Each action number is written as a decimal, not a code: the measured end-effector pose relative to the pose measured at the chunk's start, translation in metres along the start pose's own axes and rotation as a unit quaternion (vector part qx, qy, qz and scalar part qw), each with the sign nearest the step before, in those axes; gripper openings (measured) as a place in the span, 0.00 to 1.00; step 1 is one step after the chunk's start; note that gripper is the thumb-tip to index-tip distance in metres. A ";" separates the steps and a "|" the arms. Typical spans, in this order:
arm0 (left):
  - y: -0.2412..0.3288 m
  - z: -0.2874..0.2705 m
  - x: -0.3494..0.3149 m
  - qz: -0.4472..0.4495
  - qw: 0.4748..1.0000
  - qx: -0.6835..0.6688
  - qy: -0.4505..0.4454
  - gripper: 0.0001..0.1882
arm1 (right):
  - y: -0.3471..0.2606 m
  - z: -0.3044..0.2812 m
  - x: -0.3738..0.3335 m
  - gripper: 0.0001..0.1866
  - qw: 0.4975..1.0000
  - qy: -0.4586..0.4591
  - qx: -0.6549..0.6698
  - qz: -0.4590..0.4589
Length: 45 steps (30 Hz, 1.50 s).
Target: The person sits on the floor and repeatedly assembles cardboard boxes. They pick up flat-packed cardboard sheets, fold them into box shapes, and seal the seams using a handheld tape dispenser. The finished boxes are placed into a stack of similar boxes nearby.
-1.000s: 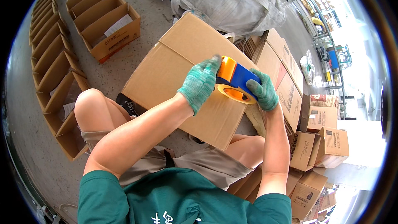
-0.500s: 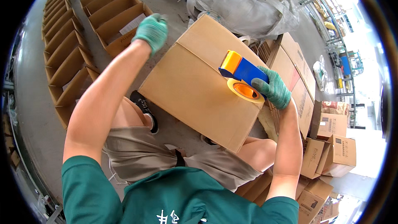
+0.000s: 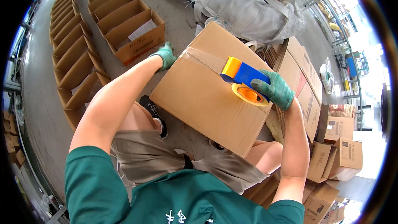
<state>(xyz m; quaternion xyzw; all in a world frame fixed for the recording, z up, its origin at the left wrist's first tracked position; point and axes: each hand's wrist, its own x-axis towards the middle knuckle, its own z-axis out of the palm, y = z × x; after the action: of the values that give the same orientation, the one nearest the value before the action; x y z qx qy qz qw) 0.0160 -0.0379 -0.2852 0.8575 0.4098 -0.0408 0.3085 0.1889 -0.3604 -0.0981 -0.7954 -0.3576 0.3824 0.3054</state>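
Observation:
A closed brown cardboard box (image 3: 207, 104) lies tilted in front of me, over my knees. My right hand (image 3: 278, 89), in a green glove, is wrapped around a blue and orange tape dispenser (image 3: 252, 76) with a roll of tape (image 3: 248, 94), resting over the box top. A strip of clear tape (image 3: 204, 58) runs along the box's seam from the dispenser to the far left edge. Beside that edge is my left hand (image 3: 166, 57), also gloved, thumb raised and apart, fingers seemingly flat along the box's side and partly hidden.
Rows of open cardboard boxes (image 3: 134, 37) stand on the floor at the left. Flattened cartons (image 3: 296, 79) lean right of the box, with more cartons (image 3: 346, 157) further right. A large grey plastic-wrapped bundle (image 3: 244, 8) lies beyond.
My left hand has come down from above the open boxes to the box's left edge. A tape strip now shows across the box top. My right hand keeps hold of the dispenser.

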 end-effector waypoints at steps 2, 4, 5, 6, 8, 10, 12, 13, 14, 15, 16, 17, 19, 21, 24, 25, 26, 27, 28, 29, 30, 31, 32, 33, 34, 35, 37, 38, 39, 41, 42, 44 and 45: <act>0.012 -0.039 -0.011 0.189 0.974 -0.046 0.120 0.35 | 0.001 -0.004 0.000 0.29 1.000 -0.005 -0.015 0.010; 0.031 -0.039 -0.020 0.369 0.916 -0.133 0.085 0.43 | -0.003 -0.002 0.002 0.29 1.000 -0.007 -0.007 -0.007; 0.054 -0.039 -0.046 0.418 0.906 -0.044 0.048 0.45 | 0.000 -0.004 -0.001 0.29 1.000 -0.003 0.000 -0.006; 0.069 -0.044 -0.064 0.461 0.886 0.046 0.019 0.46 | -0.002 -0.007 -0.005 0.29 1.000 -0.009 -0.004 0.000; 0.076 -0.055 -0.072 0.459 0.880 0.118 0.030 0.52 | -0.008 -0.013 -0.009 0.29 1.000 -0.026 -0.009 0.010; 0.078 -0.058 -0.074 0.459 0.874 0.157 0.030 0.56 | -0.007 -0.028 -0.024 0.28 0.996 -0.021 -0.067 0.047; 0.075 -0.057 -0.075 0.460 0.873 0.159 0.023 0.59 | 0.005 -0.054 -0.056 0.27 0.987 -0.026 -0.128 0.090; 0.077 -0.057 -0.072 0.474 0.867 0.151 0.020 0.59 | 0.020 -0.071 -0.079 0.26 0.985 -0.016 -0.137 0.104; 0.077 -0.057 -0.071 0.477 0.862 0.169 0.023 0.59 | 0.037 -0.088 -0.105 0.26 0.982 -0.008 -0.146 0.120; 0.077 -0.054 -0.070 0.481 0.857 0.184 0.024 0.59 | 0.059 -0.105 -0.134 0.25 0.974 0.011 -0.155 0.165; 0.080 -0.052 -0.069 0.485 0.851 0.199 0.027 0.59 | 0.078 -0.120 -0.158 0.25 0.964 0.029 -0.164 0.209; 0.083 -0.054 -0.071 0.483 0.851 0.205 0.025 0.56 | 0.090 -0.130 -0.173 0.25 0.953 0.017 -0.184 0.242; 0.087 -0.056 -0.074 0.485 0.844 0.226 0.012 0.56 | 0.107 -0.145 -0.194 0.25 0.927 -0.007 -0.219 0.304; 0.093 -0.059 -0.075 0.484 0.841 0.242 0.001 0.53 | 0.115 -0.135 -0.189 0.25 0.925 0.001 -0.245 0.291; 0.105 -0.063 -0.079 0.479 0.818 0.319 -0.012 0.50 | 0.129 -0.114 -0.156 0.25 0.908 -0.037 -0.312 0.276; 0.106 -0.064 -0.080 0.478 0.812 0.334 -0.016 0.47 | 0.139 -0.107 -0.146 0.26 0.907 -0.050 -0.323 0.267; 0.111 -0.064 -0.082 0.468 0.808 0.356 -0.016 0.46 | 0.150 -0.100 -0.138 0.27 0.905 -0.062 -0.333 0.258; 0.116 -0.063 -0.084 0.460 0.803 0.378 -0.017 0.45 | 0.159 -0.093 -0.132 0.29 0.918 -0.059 -0.311 0.238; 0.121 -0.061 -0.088 0.451 0.798 0.400 -0.017 0.44 | 0.165 -0.085 -0.128 0.31 0.931 -0.056 -0.288 0.217; 0.124 -0.057 -0.090 0.435 0.804 0.403 -0.022 0.41 | 0.172 -0.075 -0.123 0.33 0.944 -0.036 -0.269 0.189; 0.128 -0.046 -0.090 0.452 0.796 0.403 -0.013 0.40 | 0.176 -0.067 -0.119 0.35 0.955 -0.015 -0.250 0.161; 0.129 -0.033 -0.089 0.464 0.788 0.404 -0.003 0.40 | 0.172 -0.060 -0.110 0.35 0.958 -0.019 -0.240 0.157; 0.140 -0.026 -0.092 0.479 0.779 0.403 0.006 0.39 | 0.169 -0.054 -0.105 0.35 0.960 -0.021 -0.229 0.157; 0.158 -0.017 -0.098 0.504 0.765 0.401 -0.024 0.39 | 0.175 -0.047 -0.104 0.34 0.968 -0.013 -0.212 0.135; 0.173 -0.005 -0.100 0.550 0.749 0.367 -0.041 0.39 | 0.168 -0.042 -0.099 0.32 0.968 -0.023 -0.208 0.137; 0.188 0.011 -0.101 0.594 0.731 0.332 -0.059 0.39 | 0.163 -0.037 -0.096 0.32 0.972 -0.027 -0.193 0.131; 0.223 0.049 -0.104 0.688 0.675 0.255 -0.076 0.38 | 0.136 -0.033 -0.093 0.30 0.971 -0.055 -0.159 0.171; 0.250 0.066 -0.111 0.699 0.652 0.268 -0.118 0.36 | 0.153 -0.028 -0.097 0.28 0.970 0.004 -0.224 0.096; 0.257 0.089 -0.108 0.749 0.627 0.203 -0.074 0.29 | 0.142 -0.027 -0.092 0.25 0.962 -0.011 -0.248 0.109; 0.301 0.099 -0.121 0.723 0.601 0.297 -0.166 0.23 | 0.138 -0.015 -0.089 0.20 0.930 -0.041 -0.331 0.154; 0.315 0.101 -0.126 0.704 0.585 0.344 -0.209 0.22 | 0.138 -0.001 -0.086 0.18 0.891 -0.102 -0.397 0.196; 0.328 0.107 -0.131 0.711 0.553 0.372 -0.223 0.21 | 0.157 0.019 -0.087 0.19 0.896 -0.117 -0.366 0.224; 0.332 0.108 -0.131 0.714 0.538 0.387 -0.227 0.23 | 0.164 0.018 -0.090 0.20 0.905 -0.093 -0.351 0.223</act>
<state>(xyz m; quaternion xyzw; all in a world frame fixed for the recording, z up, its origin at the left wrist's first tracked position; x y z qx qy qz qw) 0.1907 -0.3452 -0.1654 0.8639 -0.4773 -0.1548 -0.0437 0.1886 -0.5207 -0.1969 -0.8709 -0.3088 0.3624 -0.1216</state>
